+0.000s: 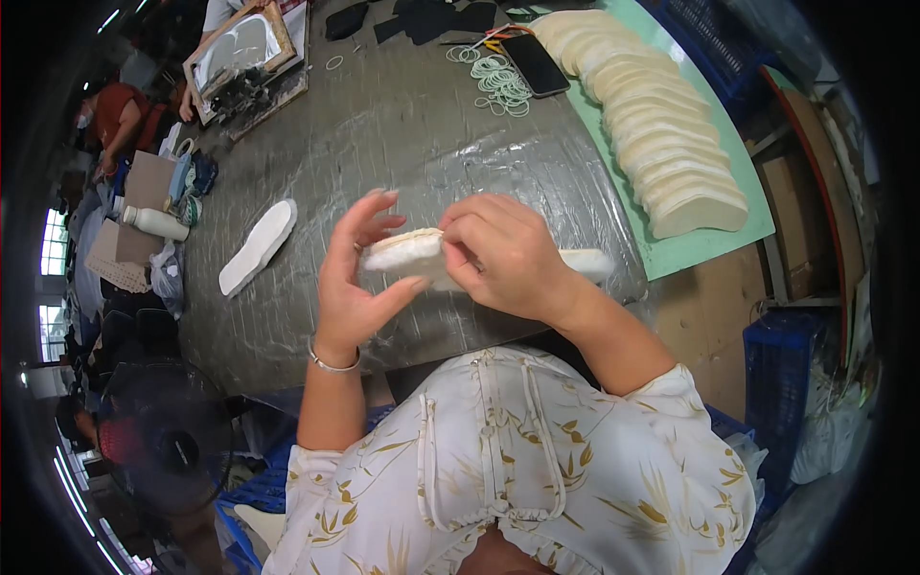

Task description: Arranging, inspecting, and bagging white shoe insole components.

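— Start with the big things. What's on the surface?

— It's wrapped in crinkled clear plastic. Along the far right lies a green mat carrying a long overlapping row of cream insoles, which I'd judge to be either the finished lot or the waiting lot (I can't tell which). One single white insole lies alone to the left, well apart from the hands. Further back are a dark phone and, just beside it, a scatter of pale rubber bands.

— And the piece being worked?

— A small stack of cream insoles, held up above the near edge of the surface, in front of the person's chest. It looks soft and thin, with layered edges showing at the top; its far end sticks out past the right hand.

— How are the hands set?

— The left hand pinches the near end between thumb and fingers, grip closed on it. The right hand is curled over the middle, grasping it too. I see no band around the stack yet, so I'd judge this one only partway handled.
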`<state>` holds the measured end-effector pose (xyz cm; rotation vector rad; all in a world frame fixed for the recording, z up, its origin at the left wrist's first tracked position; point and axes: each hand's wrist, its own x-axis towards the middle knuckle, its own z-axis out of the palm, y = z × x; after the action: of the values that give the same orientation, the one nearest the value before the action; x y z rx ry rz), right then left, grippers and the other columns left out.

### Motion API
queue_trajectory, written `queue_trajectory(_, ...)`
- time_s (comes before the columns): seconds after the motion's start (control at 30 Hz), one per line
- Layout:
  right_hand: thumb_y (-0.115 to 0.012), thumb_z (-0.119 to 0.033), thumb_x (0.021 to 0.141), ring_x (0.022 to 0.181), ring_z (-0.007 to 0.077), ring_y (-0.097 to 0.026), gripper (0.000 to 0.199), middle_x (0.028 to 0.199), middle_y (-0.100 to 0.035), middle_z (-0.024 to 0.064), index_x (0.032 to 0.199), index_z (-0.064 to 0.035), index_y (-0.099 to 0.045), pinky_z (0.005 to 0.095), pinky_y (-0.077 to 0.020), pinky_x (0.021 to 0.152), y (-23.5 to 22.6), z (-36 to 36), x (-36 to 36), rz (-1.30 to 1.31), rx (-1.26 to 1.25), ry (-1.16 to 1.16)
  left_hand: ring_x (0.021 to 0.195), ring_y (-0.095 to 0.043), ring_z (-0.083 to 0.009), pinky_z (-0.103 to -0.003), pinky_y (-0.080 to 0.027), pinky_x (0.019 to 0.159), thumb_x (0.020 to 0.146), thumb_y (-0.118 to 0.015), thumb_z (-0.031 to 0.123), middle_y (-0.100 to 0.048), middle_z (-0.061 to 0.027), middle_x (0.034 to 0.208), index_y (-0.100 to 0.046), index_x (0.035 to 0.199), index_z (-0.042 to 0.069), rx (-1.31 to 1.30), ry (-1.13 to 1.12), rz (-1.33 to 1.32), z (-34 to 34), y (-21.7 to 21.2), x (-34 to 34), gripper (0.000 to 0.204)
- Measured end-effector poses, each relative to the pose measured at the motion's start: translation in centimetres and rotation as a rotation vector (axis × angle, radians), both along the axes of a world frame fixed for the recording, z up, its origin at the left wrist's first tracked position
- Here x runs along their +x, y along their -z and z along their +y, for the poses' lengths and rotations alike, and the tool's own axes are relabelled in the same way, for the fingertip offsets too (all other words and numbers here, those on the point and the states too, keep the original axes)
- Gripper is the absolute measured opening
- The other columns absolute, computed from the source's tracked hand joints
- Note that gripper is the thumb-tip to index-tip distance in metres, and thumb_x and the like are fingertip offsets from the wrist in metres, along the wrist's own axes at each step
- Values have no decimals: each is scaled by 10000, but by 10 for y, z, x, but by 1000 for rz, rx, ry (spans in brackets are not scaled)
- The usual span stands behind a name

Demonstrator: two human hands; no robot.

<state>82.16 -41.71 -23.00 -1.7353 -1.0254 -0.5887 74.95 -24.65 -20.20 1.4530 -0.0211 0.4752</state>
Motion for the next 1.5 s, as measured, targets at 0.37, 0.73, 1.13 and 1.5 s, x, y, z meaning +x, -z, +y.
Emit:
queue_trajectory(0.37,-710,-11,706,737,260,-621,176,875,-638,85,826,-30,-583,356,-491,659,9,-10,-7,-89,-52,-9,901,-667,-172,-271,-512,804,845,-703,-27,-711,-101,1000,-659,1224,-19,583,150,-26,18,9,-7,382)
queue_trajectory(0.73,-735,-15,712,733,243,-641,174,886,-672,74,826,-38,-606,351,-490,643,9,-13,-10,-128,-44,6,1041,-664,-203,-315,-533,894,811,-725,-62,-685,-147,1171,-614,1244,-32,728,63,-154,29,15,-13,449)
queue_trajectory(1.13,-752,-77,815,819,238,-649,249,927,-686,64,1061,-76,-712,362,-485,739,-14,-6,-8,-90,-71,49,888,-659,-104,-247,-523,779,838,-693,-61,-732,-62,987,-709,1032,-4,351,-59,97,25,27,-19,203)
queue_trajectory(1.5,-704,-68,743,832,220,-641,263,951,-668,57,1006,-49,-707,358,-488,716,-5,8,-7,-338,-62,134,915,-650,-96,-245,-526,806,849,-689,-68,-723,-64,1003,-701,1075,-24,253,-129,80,11,28,-23,231)
